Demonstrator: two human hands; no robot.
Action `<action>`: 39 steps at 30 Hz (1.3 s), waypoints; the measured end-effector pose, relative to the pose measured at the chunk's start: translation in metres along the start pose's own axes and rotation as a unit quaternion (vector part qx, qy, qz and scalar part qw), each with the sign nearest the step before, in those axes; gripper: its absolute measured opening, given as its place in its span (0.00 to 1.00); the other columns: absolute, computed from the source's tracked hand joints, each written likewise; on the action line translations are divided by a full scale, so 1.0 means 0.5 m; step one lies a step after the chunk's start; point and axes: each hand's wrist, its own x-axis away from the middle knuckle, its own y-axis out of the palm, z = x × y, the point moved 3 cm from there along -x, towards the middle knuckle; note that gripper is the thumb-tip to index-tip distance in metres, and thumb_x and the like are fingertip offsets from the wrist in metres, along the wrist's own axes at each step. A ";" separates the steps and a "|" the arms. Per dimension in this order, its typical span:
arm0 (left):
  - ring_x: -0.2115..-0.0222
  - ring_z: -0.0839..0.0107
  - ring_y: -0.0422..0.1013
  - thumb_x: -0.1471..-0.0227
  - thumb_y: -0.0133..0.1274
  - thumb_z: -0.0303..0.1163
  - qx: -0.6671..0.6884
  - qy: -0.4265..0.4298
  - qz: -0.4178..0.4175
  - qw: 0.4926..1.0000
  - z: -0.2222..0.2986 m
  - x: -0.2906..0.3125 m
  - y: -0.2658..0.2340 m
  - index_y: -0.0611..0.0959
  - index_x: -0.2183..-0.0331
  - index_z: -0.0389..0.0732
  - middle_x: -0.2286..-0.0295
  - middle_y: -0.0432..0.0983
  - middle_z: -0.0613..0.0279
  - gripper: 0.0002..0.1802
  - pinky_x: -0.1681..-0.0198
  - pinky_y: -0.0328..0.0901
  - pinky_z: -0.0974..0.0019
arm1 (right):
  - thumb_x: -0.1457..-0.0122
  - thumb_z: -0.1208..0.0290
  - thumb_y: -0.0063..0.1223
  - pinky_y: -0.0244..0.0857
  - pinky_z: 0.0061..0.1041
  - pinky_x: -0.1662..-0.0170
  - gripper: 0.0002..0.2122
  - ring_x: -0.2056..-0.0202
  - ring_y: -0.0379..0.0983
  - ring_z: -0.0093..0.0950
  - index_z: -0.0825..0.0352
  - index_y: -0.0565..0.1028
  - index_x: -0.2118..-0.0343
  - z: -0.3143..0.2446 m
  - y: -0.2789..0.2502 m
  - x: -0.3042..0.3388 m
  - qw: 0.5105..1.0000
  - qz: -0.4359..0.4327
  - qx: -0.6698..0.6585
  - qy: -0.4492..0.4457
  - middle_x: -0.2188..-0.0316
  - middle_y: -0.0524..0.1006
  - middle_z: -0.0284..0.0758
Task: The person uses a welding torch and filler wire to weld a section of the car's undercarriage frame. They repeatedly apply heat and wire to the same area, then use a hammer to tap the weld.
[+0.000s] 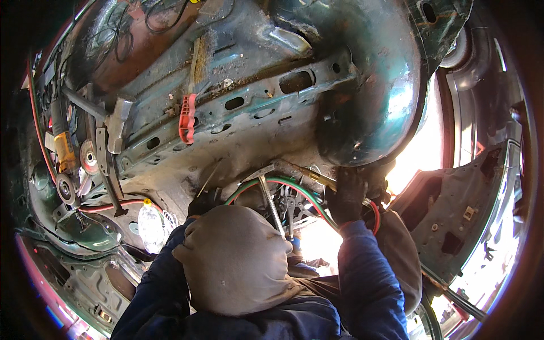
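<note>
In my dark-gloved right hand point(348, 195) is a brass gas torch point(317, 177), its thin tip pointing left toward the metal floor panel point(255, 150). A red and green twin hose point(303, 192) loops between my hands. My left hand point(207, 200), also in a dark glove, is closed round a thin metal rod point(211, 175) that slants up from it; my grey-brown trousered knee point(232, 260) partly hides that hand. Between the hands stands a hammer point(266, 190) with a ribbed metal handle, beside some pliers point(290, 207).
Leftward lie a heavy hammer point(120, 124), an angle grinder point(63, 150) and a clear bottle point(150, 226) with a yellow cap. A red-handled tool point(187, 119) rests on the perforated crossmember point(243, 102). A rounded green wheel arch point(374, 107) bulges above my right hand.
</note>
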 end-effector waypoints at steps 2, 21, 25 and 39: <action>0.54 0.38 0.79 0.43 0.58 0.55 0.009 0.008 0.015 1.000 -0.004 -0.006 0.011 0.83 0.49 0.45 0.55 0.81 0.38 0.28 0.51 0.73 0.39 | 0.45 0.58 0.70 0.64 0.52 0.36 0.39 0.38 0.68 0.55 0.60 0.67 0.30 0.051 -0.011 -0.014 0.997 -0.074 -0.027 0.017 0.36 0.70 0.51; 0.56 0.41 0.80 0.40 0.57 0.50 0.091 0.132 0.277 0.947 -0.030 -0.013 0.100 0.83 0.50 0.42 0.57 0.82 0.41 0.25 0.53 0.74 0.40 | 0.42 0.64 0.74 0.75 0.32 0.57 0.27 0.61 0.81 0.32 0.71 0.77 0.44 0.073 -0.189 0.085 0.904 -0.334 -0.258 0.069 0.61 0.84 0.42; 0.57 0.41 0.80 0.40 0.56 0.49 0.098 0.137 0.345 0.923 -0.052 0.012 0.125 0.83 0.50 0.41 0.58 0.82 0.42 0.24 0.53 0.74 0.41 | 0.43 0.65 0.73 0.75 0.34 0.57 0.26 0.60 0.81 0.34 0.72 0.77 0.45 0.035 -0.240 0.144 0.917 -0.235 -0.310 0.087 0.61 0.84 0.43; 0.60 0.45 0.81 0.38 0.50 0.39 0.087 0.183 0.298 0.933 0.043 0.098 0.020 0.84 0.44 0.43 0.62 0.84 0.42 0.24 0.51 0.73 0.43 | 0.43 0.73 0.70 0.71 0.34 0.46 0.28 0.51 0.76 0.33 0.71 0.73 0.40 -0.135 -0.623 0.283 0.973 0.154 -0.171 0.006 0.52 0.78 0.39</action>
